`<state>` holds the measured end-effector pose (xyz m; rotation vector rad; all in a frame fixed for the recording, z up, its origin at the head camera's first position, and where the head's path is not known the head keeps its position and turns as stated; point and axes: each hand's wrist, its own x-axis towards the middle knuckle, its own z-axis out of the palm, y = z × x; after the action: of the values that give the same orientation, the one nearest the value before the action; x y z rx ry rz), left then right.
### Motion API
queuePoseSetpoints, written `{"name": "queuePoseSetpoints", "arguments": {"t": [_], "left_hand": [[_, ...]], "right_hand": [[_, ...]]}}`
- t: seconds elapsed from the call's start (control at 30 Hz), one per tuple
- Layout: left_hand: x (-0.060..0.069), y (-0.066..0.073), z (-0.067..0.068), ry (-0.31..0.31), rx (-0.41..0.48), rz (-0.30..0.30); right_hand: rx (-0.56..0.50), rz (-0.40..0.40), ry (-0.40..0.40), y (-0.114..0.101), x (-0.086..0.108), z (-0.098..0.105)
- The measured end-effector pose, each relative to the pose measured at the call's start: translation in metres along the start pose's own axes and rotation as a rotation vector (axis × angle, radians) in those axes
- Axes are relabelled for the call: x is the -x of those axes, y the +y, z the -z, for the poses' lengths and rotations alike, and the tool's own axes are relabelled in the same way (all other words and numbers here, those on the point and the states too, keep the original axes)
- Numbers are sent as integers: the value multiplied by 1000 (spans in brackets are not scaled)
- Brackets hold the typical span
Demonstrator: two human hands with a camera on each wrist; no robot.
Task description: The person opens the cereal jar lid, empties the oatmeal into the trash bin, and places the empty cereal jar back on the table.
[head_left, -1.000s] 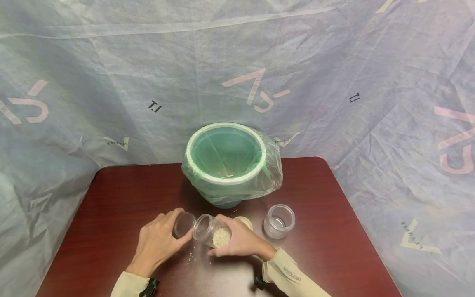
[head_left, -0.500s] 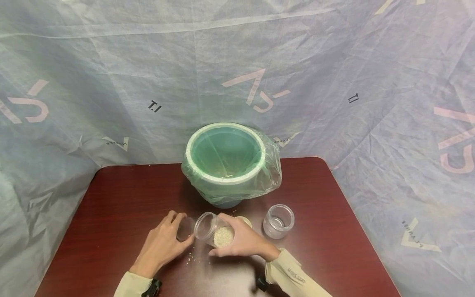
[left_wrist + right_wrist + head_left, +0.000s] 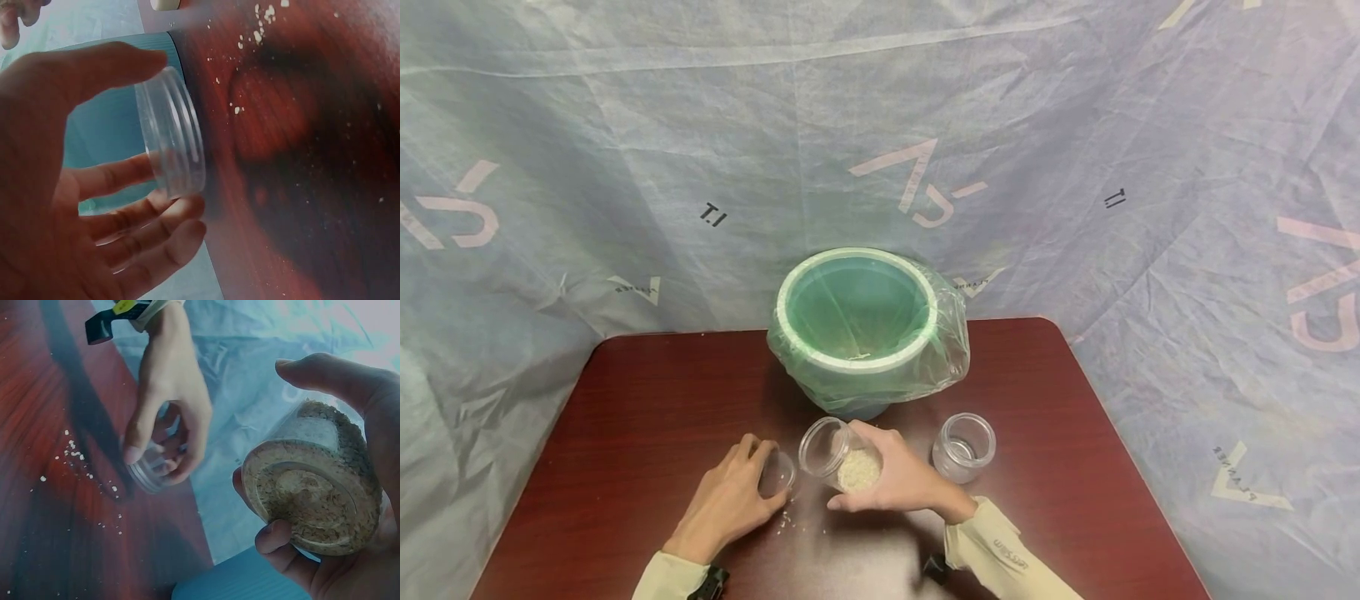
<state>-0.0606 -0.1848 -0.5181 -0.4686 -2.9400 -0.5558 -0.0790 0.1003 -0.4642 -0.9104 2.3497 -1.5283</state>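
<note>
My left hand point(image 3: 726, 500) pinches a clear plastic lid point(image 3: 172, 131) by its rim, thumb on one side and fingers on the other. The lid stands on edge just above the table in the left wrist view. My right hand point(image 3: 902, 475) grips a clear jar point(image 3: 312, 481) partly filled with pale, rice-like grains point(image 3: 858, 471). The jar is tilted, its uncovered mouth point(image 3: 822, 446) towards the left hand and the lid. A small gap separates lid and jar. Loose grains point(image 3: 74, 453) lie scattered on the table below the hands.
A bin point(image 3: 856, 367) lined with a clear green-tinted bag stands at the back of the dark red table point(image 3: 662, 400). A second clear jar point(image 3: 964, 450), uncovered, stands right of my right hand. Printed cloth point(image 3: 737, 150) hangs behind and at both sides.
My right hand has lifted the jar slightly up and to the right, away from the lid. My left hand has lowered the lid a little. The grains stay in the jar.
</note>
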Motion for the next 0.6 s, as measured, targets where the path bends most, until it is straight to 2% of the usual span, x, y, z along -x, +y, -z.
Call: {"name": "queuePoseSetpoints", "arguments": {"t": [0.2, 0.6], "left_hand": [[1, -4, -1, -49, -7, 16], [2, -9, -3, -100, -28, 6]], "right_hand": [[16, -4, 24, -8, 1, 7], [-2, 74, 66, -14, -1, 21]]}}
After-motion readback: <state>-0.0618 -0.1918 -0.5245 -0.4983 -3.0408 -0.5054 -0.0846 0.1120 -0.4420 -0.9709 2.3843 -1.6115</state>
